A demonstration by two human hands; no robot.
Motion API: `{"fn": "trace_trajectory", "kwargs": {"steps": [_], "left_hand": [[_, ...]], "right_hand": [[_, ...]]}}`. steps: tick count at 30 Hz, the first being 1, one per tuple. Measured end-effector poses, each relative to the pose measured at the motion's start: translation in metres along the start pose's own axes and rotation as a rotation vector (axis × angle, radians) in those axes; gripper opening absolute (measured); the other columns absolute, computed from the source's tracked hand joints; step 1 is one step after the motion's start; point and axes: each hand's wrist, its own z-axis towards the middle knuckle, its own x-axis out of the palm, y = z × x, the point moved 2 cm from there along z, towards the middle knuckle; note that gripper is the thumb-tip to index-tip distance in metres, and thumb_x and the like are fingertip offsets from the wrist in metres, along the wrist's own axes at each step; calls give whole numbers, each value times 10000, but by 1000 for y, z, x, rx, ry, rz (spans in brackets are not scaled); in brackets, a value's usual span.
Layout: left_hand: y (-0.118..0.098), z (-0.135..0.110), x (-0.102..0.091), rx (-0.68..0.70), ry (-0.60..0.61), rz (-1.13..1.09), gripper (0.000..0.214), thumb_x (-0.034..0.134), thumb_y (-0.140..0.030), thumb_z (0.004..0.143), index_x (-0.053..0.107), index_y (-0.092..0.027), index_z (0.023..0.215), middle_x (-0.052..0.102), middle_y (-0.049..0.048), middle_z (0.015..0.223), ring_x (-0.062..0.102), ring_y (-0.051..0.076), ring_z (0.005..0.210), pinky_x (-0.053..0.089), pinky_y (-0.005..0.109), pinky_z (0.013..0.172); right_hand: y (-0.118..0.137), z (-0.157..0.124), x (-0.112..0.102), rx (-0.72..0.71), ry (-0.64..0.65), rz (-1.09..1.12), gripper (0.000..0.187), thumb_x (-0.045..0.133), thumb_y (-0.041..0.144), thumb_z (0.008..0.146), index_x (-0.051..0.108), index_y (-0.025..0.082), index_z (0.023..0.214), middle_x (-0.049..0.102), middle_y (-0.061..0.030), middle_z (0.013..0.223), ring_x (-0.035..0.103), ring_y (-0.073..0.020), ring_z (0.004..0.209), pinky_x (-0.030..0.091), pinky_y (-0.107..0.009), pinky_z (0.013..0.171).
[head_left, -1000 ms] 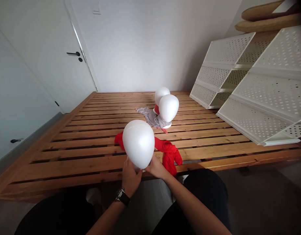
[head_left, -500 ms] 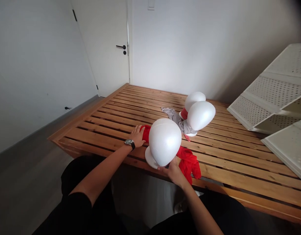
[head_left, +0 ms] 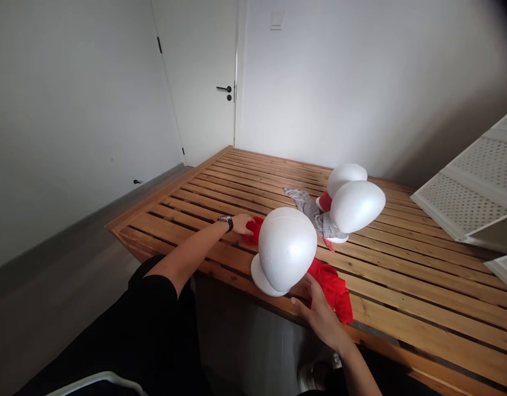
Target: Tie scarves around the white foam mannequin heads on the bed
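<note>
A white foam mannequin head [head_left: 287, 247] stands near the front edge of the slatted wooden surface, on a round base. Red cloth that looks like a scarf [head_left: 338, 294] runs behind it and shows on both sides. On the left of the head, my left hand [head_left: 241, 224], with a watch on its wrist, has its fingers closed on the scarf's other end. My right hand [head_left: 317, 313] is at the right of the base, thumb and fingers apart, beside the red cloth. Its fingertips are partly hidden near the head.
Two more white foam heads stand farther back: the nearer one [head_left: 358, 206] with a grey scarf [head_left: 311, 212] at its neck, the rear one [head_left: 346, 177] with red cloth. White perforated panels [head_left: 470, 203] are at the right. A door [head_left: 203, 71] is behind the slatted surface [head_left: 402, 275].
My left hand has gone from lying spread on the red scarf to closing on it. My right hand has drawn back from the base and opened. The view has shifted left.
</note>
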Motion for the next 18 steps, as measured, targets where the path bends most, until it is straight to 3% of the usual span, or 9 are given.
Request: {"fn": "trace_trajectory", "kwargs": {"steps": [2, 4, 8, 13, 16, 18], "left_hand": [[-2, -12, 6, 20, 2, -34, 374, 846, -354, 609, 779, -198, 942, 754, 119, 1207, 625, 324, 1224, 442, 401, 1136], [-6, -21, 10, 23, -24, -85, 245, 819, -324, 634, 759, -200, 837, 740, 132, 1215, 589, 338, 1283, 388, 428, 1191], [-28, -12, -6, -36, -124, -261, 120, 680, -300, 796, 682, -184, 767, 742, 133, 972, 662, 306, 1086, 463, 471, 1094], [-97, 40, -78, -31, -210, -601, 237, 558, -376, 958, 544, -194, 807, 546, 9, 630, 622, 182, 670, 552, 350, 739], [-160, 68, -129, 65, -189, -765, 352, 564, -470, 983, 442, -218, 772, 339, -79, 555, 437, 96, 471, 467, 235, 563], [-208, 81, -157, 151, -133, -884, 375, 582, -465, 988, 418, -216, 760, 305, -92, 565, 301, 58, 412, 342, 183, 456]], "right_hand": [[-1, -3, -2, 19, 25, 8, 841, 716, 502, 882, 358, 333, 1624, 482, -107, 1612, 427, -349, 1540, 348, -615, 1280], [-1, -5, -3, 40, 50, 9, 842, 719, 506, 881, 358, 348, 1626, 466, -96, 1630, 419, -348, 1546, 346, -611, 1286], [-2, -4, -11, 70, 37, -24, 822, 677, 552, 917, 367, 263, 1621, 421, -114, 1670, 363, -347, 1577, 310, -598, 1302], [-2, 4, -20, 111, -109, 46, 711, 691, 615, 902, 546, 238, 1487, 562, -138, 1560, 498, -363, 1486, 368, -601, 1271], [6, 6, -22, 125, -166, 241, 651, 713, 628, 890, 621, 216, 1386, 685, -166, 1397, 652, -355, 1324, 486, -584, 1179], [18, 7, -31, 117, -209, 349, 618, 714, 629, 899, 646, 197, 1336, 753, -168, 1253, 717, -338, 1212, 535, -561, 1121]]}}
